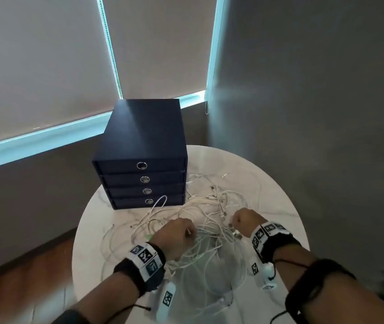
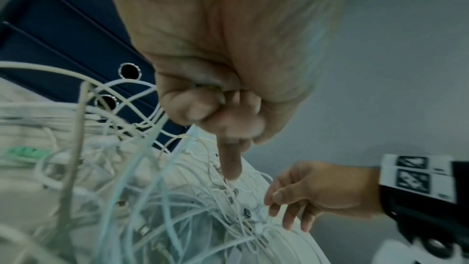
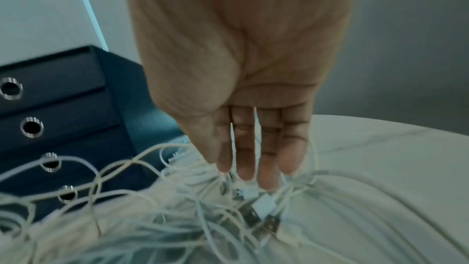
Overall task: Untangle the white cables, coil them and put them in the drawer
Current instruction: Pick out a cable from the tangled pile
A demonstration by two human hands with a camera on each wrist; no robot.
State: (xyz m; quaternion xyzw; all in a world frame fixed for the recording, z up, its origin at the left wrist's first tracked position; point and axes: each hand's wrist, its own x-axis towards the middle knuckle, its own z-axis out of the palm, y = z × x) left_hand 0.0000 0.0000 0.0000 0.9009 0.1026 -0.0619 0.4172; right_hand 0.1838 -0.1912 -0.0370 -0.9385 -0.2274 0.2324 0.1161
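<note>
A tangle of white cables [image 1: 209, 206] [image 2: 152, 208] [image 3: 177, 218] sprawls over the round white marble table [image 1: 268, 183], right of and in front of a dark blue drawer unit [image 1: 139, 141] [image 2: 63, 33] [image 3: 63, 107]. All four of its ring-pull drawers are closed. My left hand [image 1: 186, 230] [image 2: 223, 123] sits at the pile's near left, fingers curled round a white cable, index finger pointing down into the strands. My right hand [image 1: 238, 222] [image 3: 253, 168] [image 2: 291, 208] hangs over the pile's right side, its straight fingers touching the cables beside several USB plugs [image 3: 264, 206].
The drawer unit stands at the table's back left, against the window sill. A small green tag [image 1: 148, 236] [image 2: 25, 152] lies among the cables near my left hand. Cable loops reach the table's front edge. Grey wall rises on the right, and wood floor shows at lower left.
</note>
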